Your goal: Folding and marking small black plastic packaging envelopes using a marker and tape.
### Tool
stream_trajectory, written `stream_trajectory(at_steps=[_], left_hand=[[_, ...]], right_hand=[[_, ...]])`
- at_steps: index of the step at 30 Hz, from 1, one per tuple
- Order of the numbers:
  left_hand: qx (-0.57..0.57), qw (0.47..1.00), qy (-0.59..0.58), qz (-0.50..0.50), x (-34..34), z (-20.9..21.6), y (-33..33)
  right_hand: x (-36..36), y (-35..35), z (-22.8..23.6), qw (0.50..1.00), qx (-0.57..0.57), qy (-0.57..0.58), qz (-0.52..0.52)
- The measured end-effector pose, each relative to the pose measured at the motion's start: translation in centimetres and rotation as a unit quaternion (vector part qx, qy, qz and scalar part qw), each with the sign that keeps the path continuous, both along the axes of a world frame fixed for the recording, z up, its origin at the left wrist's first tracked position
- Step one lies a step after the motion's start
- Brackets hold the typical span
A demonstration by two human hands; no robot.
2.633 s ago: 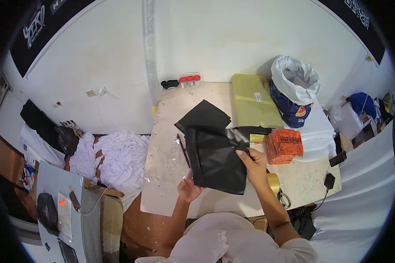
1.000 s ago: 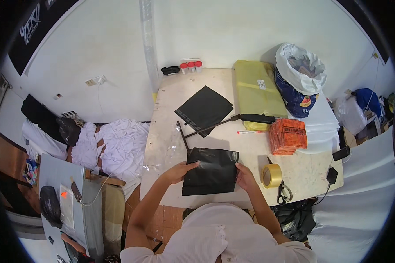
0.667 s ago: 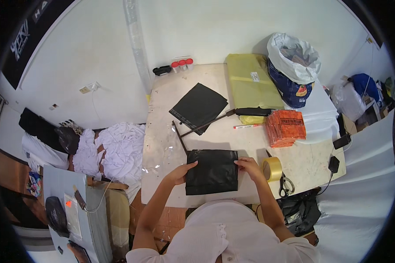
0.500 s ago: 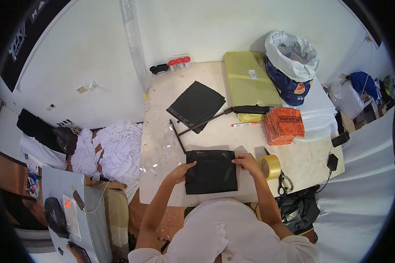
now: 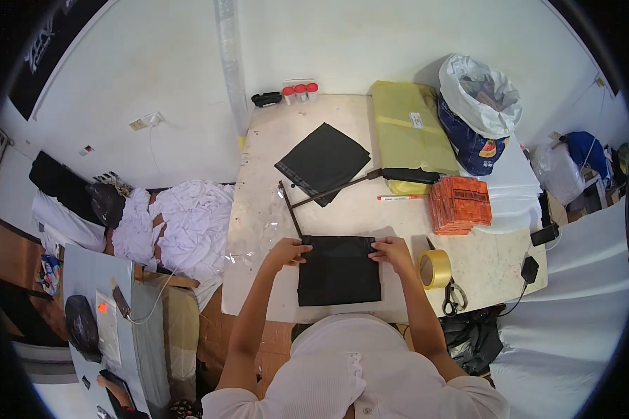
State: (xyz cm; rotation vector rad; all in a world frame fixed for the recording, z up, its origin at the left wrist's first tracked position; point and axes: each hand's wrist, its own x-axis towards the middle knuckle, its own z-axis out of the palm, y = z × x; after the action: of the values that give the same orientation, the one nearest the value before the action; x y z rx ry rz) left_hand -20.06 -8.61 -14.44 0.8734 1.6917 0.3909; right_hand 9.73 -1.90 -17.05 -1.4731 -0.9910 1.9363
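Observation:
A flat black plastic-looking packet (image 5: 340, 272) lies squared up at the table's near edge, in front of my body. My left hand (image 5: 284, 254) pinches it at its upper left corner, and my right hand (image 5: 393, 253) pinches the upper right corner. Beyond it, a thin dark bar (image 5: 339, 188) with a crosspiece lies across a stack of black sheets (image 5: 324, 162). The crosspiece reaches down close to my left hand. To the right of my right hand stand a roll of yellowish tape (image 5: 435, 269) and a pair of scissors (image 5: 455, 297).
Orange packets (image 5: 461, 204) are piled right of centre, near a red and white marker (image 5: 397, 197). Behind them are a yellow plastic-wrapped bundle (image 5: 411, 133) and an open white and blue sack (image 5: 476, 115). White cloth (image 5: 196, 216) heaps left of the table (image 5: 258, 279).
My left hand has gone up from the packet's left side to its upper left corner. My right hand stays near the upper right corner. The shiny top edge now lies flatter. The view has shifted slightly.

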Motion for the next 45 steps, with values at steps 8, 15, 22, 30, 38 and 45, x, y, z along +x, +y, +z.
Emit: stream_trajectory(at_steps=[8,15,22,30,38,45], left_hand=[[0.056,0.947,-0.239,0.205,1.2,-2.5,-0.5],[0.076,0.931,-0.296,0.2,1.5,-1.7,-1.8],[0.137,0.928,-0.3,0.173,0.4,-3.5,-2.4],[0.275,0.932,-0.236,0.014,-1.5,-4.7,-3.1],[0.313,0.934,-0.158,-0.069,-2.1,-4.7,-3.1],[0.375,0.911,-0.009,-0.169,-2.5,-3.6,-3.0]], right_hand=[[-0.1,-0.8,-0.9,0.998,0.021,0.043,-0.036],[-0.1,-1.1,-1.7,0.992,0.124,-0.002,-0.012],[0.5,-1.6,-2.0,0.976,0.212,-0.038,0.018],[1.7,-2.7,-2.4,0.945,0.319,-0.023,0.066],[2.1,-3.5,-0.1,0.879,0.428,-0.132,0.166],[2.4,-4.4,-0.9,0.751,0.585,-0.203,0.231]])
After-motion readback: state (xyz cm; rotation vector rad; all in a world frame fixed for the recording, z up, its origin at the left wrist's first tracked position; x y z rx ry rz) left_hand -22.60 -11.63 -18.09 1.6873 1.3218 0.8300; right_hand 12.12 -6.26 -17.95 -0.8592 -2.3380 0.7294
